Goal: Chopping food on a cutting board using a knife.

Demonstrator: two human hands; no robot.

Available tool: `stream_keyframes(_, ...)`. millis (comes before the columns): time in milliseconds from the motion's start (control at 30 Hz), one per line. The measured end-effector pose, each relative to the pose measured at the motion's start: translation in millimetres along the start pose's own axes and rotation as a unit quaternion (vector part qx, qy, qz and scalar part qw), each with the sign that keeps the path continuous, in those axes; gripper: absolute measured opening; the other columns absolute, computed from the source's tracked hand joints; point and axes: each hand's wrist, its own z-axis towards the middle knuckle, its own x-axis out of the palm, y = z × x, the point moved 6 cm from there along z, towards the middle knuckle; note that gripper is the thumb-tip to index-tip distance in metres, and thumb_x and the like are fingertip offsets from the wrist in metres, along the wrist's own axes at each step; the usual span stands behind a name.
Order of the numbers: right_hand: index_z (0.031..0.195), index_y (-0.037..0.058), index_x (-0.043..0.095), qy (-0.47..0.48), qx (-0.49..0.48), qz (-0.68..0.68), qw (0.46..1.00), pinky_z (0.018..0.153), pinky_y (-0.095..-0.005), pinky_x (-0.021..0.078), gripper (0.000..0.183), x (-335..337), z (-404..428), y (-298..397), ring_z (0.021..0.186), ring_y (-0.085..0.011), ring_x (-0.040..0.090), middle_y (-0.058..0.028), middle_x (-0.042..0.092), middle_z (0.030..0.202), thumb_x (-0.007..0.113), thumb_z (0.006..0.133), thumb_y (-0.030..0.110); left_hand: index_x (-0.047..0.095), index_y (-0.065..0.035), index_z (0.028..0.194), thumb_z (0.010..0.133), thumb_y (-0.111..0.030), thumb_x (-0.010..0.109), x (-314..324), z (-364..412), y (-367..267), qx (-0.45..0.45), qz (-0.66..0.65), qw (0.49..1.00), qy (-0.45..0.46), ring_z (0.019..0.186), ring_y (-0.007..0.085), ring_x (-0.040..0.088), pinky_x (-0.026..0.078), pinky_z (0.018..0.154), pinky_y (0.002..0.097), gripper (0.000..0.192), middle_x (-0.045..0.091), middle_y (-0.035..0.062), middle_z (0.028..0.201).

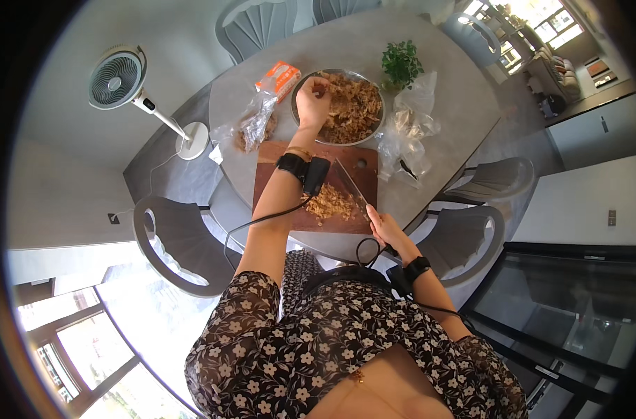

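Observation:
My left hand (314, 99) reaches over the left part of a round metal bowl (384, 112) of shredded brown food (354, 107). Its fingers bend down at the food; whether they hold a piece cannot be seen. My right hand (383, 225) grips the handle of a knife (351, 183), whose blade lies slanted over the right half of a wooden cutting board (367, 157). Chopped light-brown food (329, 203) is heaped at the board's lower middle, left of the blade. My left forearm crosses above the board and hides part of it.
An orange-and-white box (280, 78) and a clear plastic bag with brown food (255, 125) lie left of the bowl. A potted green plant (401, 64) and more clear plastic bags (409, 125) are on its right. Grey chairs (184, 246) surround the table (454, 94); cables hang from both wrists.

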Motion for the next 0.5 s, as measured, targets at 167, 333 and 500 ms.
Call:
stream_keyframes(167,0.062,0.0074,0.043,0.016,0.016,0.001,1.000,0.034,-0.0280,0.0306,0.068,0.3,-0.5,-6.5,0.034,-0.0122,0.038,-0.0013,0.039,0.045,0.039,0.087,0.071,0.063,-0.0024,0.087,0.071,0.005,0.064,-14.9,1.1,-32.1,0.030,-0.020,0.999,-0.024,0.076,0.0152,0.063,0.050,0.070,0.0280,0.017,0.066,0.0054,0.081)
stream_keyframes(333,0.056,0.0066,0.044,-0.011,0.010,0.008,1.000,0.033,-0.0303,0.0292,0.070,-4.1,1.1,-4.4,0.033,-0.0146,0.039,-0.0024,0.039,0.044,0.042,0.087,0.070,0.062,-0.0005,0.088,0.071,0.005,0.066,-45.6,-4.9,-54.1,0.028,-0.030,0.998,-0.043,0.075,0.0136,0.063,0.051,0.069,0.0270,0.018,0.067,0.0043,0.082)
stream_keyframes(500,0.054,0.0046,0.048,0.013,-0.055,-0.055,0.997,0.043,-0.0329,0.0348,0.073,-8.4,-14.3,26.0,0.041,-0.0171,0.044,-0.0040,0.042,0.046,0.043,0.087,0.070,0.063,-0.0001,0.092,0.077,0.009,0.065,-80.3,-11.9,-71.1,0.042,-0.072,0.996,-0.035,0.080,0.0086,0.060,0.049,0.070,0.0223,0.018,0.065,0.0027,0.089)
